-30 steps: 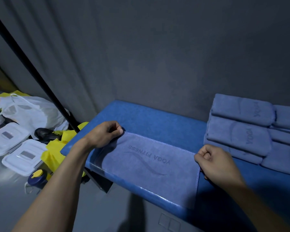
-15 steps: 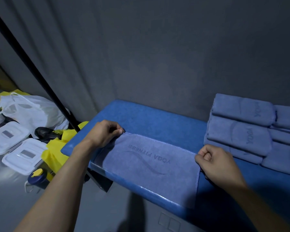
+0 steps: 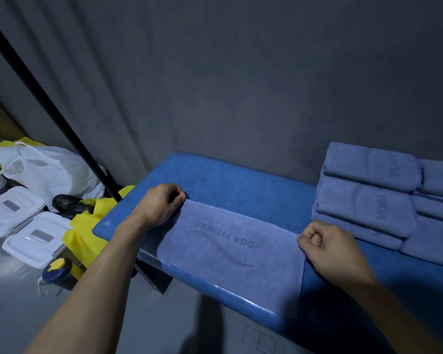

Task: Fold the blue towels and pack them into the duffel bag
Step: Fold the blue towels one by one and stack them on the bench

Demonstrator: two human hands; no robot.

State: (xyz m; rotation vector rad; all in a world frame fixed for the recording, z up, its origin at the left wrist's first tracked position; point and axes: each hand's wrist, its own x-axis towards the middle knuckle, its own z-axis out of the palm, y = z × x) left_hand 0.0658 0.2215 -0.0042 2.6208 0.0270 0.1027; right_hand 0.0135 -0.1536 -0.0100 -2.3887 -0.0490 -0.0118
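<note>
One flat blue-grey microfibre towel (image 3: 230, 249) printed with "YOGA FITNESS" lies spread on the padded blue counter (image 3: 241, 185), its near edge hanging over the counter's front lip. The left hand (image 3: 161, 204) has its grip closed on the towel's far left corner, fingers curled under and thumb on top, while the right hand (image 3: 327, 249) has its grip pinched on the far right corner, knuckles folded over the hem. Both bare forearms reach in from the near edge. To the right on the same counter, against the grey wall (image 3: 241, 85), sits a stack of folded blue towels (image 3: 368, 190) of the same cloth: five or six folded bundles can be counted, in two columns, though the right column runs out of view, so the full count cannot be told; two of them show the word "YOGA". The stack is just beside the right hand without touching it. On the grey floor at the left lie two white lidded plastic boxes (image 3: 33, 237), one white plastic carrier bag (image 3: 49, 169), one crumpled yellow bag (image 3: 85, 231), one dark shoe (image 3: 69, 203) and one dark blue bottle with a yellow cap (image 3: 58, 272). One black slanted pole (image 3: 49, 103) crosses the left side, in front of a grey pleated curtain (image 3: 74, 60).
</note>
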